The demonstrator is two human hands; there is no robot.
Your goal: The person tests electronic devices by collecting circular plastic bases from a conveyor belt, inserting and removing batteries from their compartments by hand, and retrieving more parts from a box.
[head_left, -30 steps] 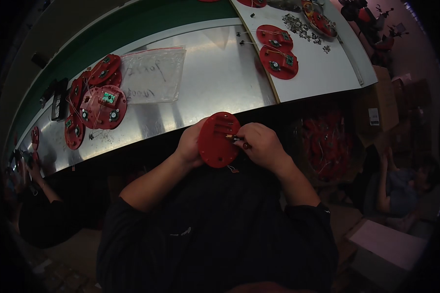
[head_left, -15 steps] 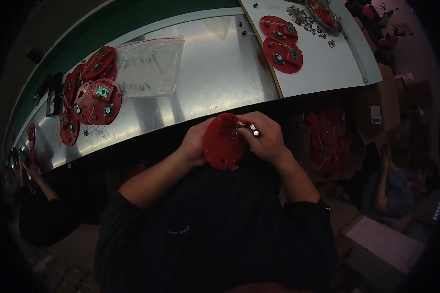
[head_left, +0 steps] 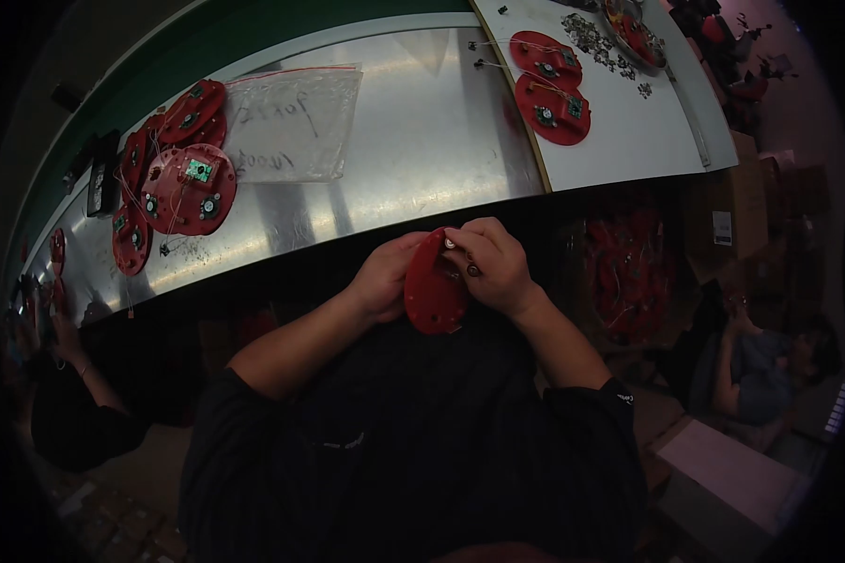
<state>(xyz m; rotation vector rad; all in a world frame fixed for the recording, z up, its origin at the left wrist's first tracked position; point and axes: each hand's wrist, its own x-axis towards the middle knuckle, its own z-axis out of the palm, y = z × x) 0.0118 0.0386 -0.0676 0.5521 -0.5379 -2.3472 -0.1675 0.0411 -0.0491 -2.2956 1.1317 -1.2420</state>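
Observation:
A red disc point(head_left: 433, 293) is held tilted above my lap, just off the table's front edge. My left hand point(head_left: 385, 280) grips its left side, with the fingers partly behind it. At the disc's upper right, my right hand point(head_left: 494, 265) is closed around small shiny cylindrical pieces point(head_left: 471, 269); their exact kind is hard to make out. One bright round end point(head_left: 450, 244) shows between thumb and fingers at the disc's rim.
The metal table point(head_left: 413, 131) carries red discs with circuit boards point(head_left: 190, 190) and a clear bag point(head_left: 296, 127). On the white board point(head_left: 629, 141) lie two red discs point(head_left: 553, 110) and small metal parts point(head_left: 587, 38). Two people point(head_left: 760, 366) point(head_left: 80, 403) sit at either side.
The disc has turned more edge-on and shifted slightly right and down. My right hand has moved from the disc's face to its upper rim, still holding the small pieces.

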